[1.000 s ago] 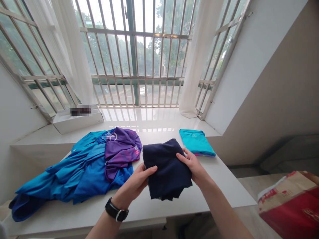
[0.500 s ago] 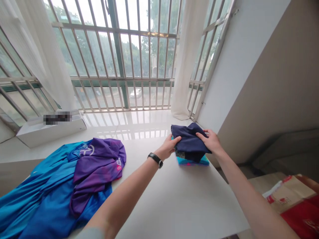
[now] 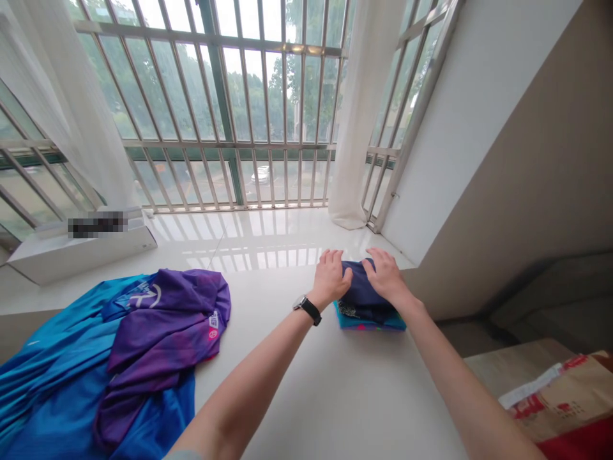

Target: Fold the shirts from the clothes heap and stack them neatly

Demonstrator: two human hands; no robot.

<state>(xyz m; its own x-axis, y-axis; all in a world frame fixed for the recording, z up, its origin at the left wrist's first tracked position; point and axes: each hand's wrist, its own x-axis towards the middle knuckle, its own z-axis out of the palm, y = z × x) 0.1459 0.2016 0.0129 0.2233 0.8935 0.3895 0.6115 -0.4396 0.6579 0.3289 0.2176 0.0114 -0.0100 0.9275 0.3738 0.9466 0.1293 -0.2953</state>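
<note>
A folded navy garment (image 3: 363, 291) lies on top of a folded turquoise garment (image 3: 371, 322) on the white surface, right of centre. My left hand (image 3: 330, 275), below a black-strapped watch (image 3: 307, 309), rests at the stack's left side with fingers spread. On the upper right of the navy cloth lies my right hand (image 3: 384, 275), its fingers apart as well. Both palms face down, and neither hand grips the cloth. To the left, a purple shirt (image 3: 163, 345) with white print is heaped over blue garments (image 3: 57, 390).
A white box (image 3: 86, 249) stands on the sill at the left. Barred windows (image 3: 268, 147) and white curtains (image 3: 352, 128) lie behind. At the lower right, beyond the surface's edge, is a brown and red paper bag (image 3: 569, 396).
The navy garment has come down flat onto the turquoise one. My hands have let go of its edges and now lie spread on it. The view has shifted slightly.
</note>
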